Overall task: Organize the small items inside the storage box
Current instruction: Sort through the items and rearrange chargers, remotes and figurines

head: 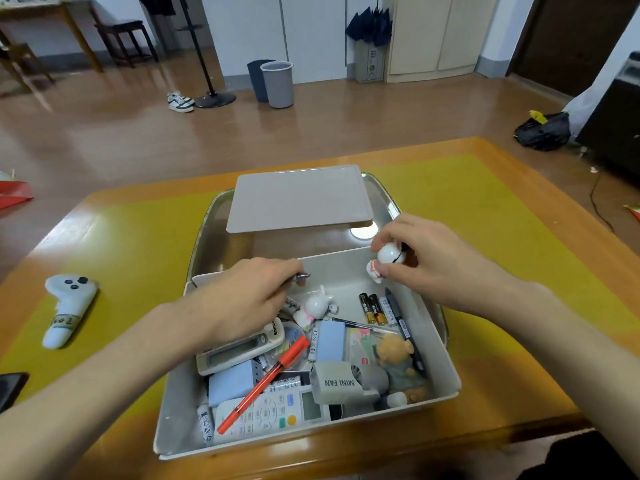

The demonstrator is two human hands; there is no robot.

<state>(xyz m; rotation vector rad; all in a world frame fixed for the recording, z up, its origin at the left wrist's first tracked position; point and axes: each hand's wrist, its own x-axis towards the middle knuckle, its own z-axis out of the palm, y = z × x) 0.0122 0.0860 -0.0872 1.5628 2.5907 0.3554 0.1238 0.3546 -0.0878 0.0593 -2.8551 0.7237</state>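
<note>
The shallow grey plastic storage box (446,358) looks matt and smooth. Behind it, the flat grey plastic lid (298,199) has the same dull finish, resting on a shiny polished metal tray (204,237). Under the box, the orange wooden worktop (540,386) gleams with varnish around a matt yellow-green mat (138,244). Inside the box, the orange plastic pen (266,379) is glossy.

Open grey rectangular plastic storage box (446,372): far half of floor lay bare, passable. Near half was blocked by white remote control (273,415), orange pen (266,379), grey mini fan (341,384). Grey flat lid (299,199) lay beyond the far wall.
</note>
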